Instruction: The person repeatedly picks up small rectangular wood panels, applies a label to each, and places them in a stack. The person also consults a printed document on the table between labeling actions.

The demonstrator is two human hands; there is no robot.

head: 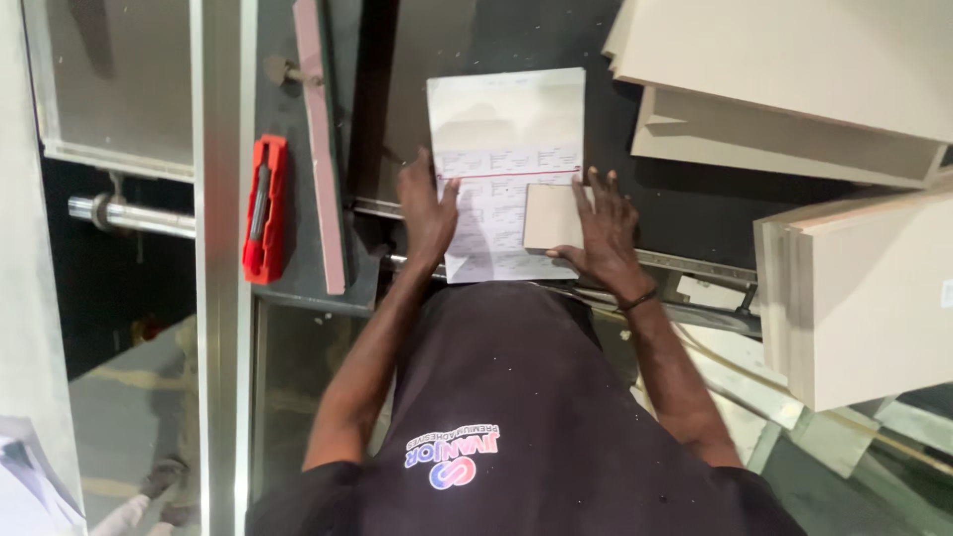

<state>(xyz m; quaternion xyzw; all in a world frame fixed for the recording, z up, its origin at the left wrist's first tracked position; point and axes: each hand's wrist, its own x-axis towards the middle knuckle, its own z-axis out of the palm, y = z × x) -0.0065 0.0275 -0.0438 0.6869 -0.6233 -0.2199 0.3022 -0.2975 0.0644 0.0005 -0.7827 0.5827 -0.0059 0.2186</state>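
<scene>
So, looking straight down from the head cam: printed paper sheet lying flat on the dark machine table, dead centre of the frame, a bit above the middle. Left hand resting on the sheet's left edge, fingers spread and flat, pinning it rather than gripping anything. Right hand lower right of the sheet, fingers splayed open, fingertips pressing down on a small beige square panel piece sitting on the sheet's lower right corner. Not clenched, nothing actually grasped, just palm-down contact on both sides. Dark band round the right wrist.

Over at centre left: red utility knife lying lengthwise on the dark surface, just beside a long pinkish strip running top to bottom. Further left, a pale metal rail going the full height of the frame, with a shiny steel rod poking out behind it. Upper right: stack of beige boards, edges overlapping. Right edge, mid-height: another thick beige board stack, well apart from the hands. Bottom centre mostly filled by a black shirt with a round logo on it.
</scene>
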